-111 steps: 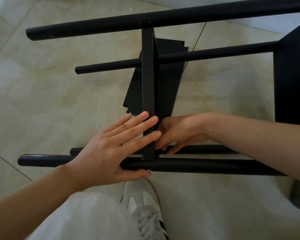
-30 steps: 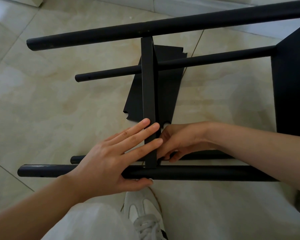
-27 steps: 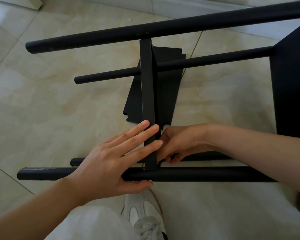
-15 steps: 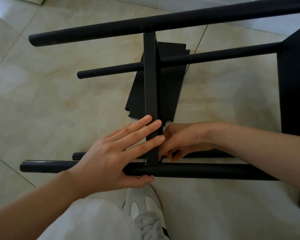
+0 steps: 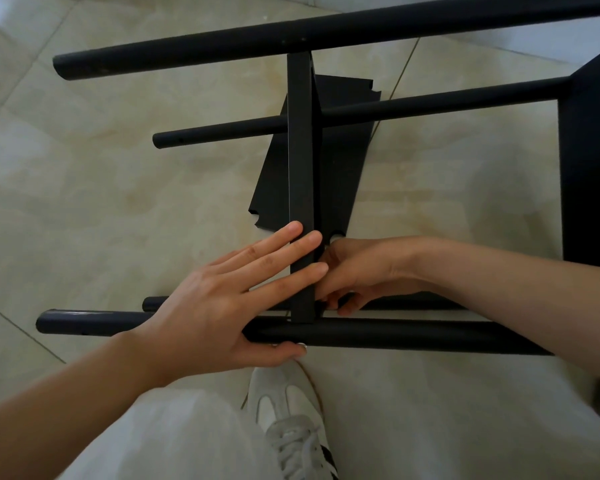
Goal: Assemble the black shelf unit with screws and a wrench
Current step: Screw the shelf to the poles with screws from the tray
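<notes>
Beige floor tiles (image 5: 84, 188) fill the frame. On them lies the black shelf unit (image 5: 326, 26), spanning the centre. At lower centre the left hand (image 5: 222, 306) presses flat on its upright panel (image 5: 300, 150), fingers straight. The right hand (image 5: 357, 268) is curled behind the panel; what it grips I cannot tell.

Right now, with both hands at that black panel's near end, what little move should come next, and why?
Probably keep turning the fastener by finger. The left hand lies flat on the upright shelf panel, steadying it against the near tube, while the right hand curls in behind the joint. No wrench is in view.
</notes>
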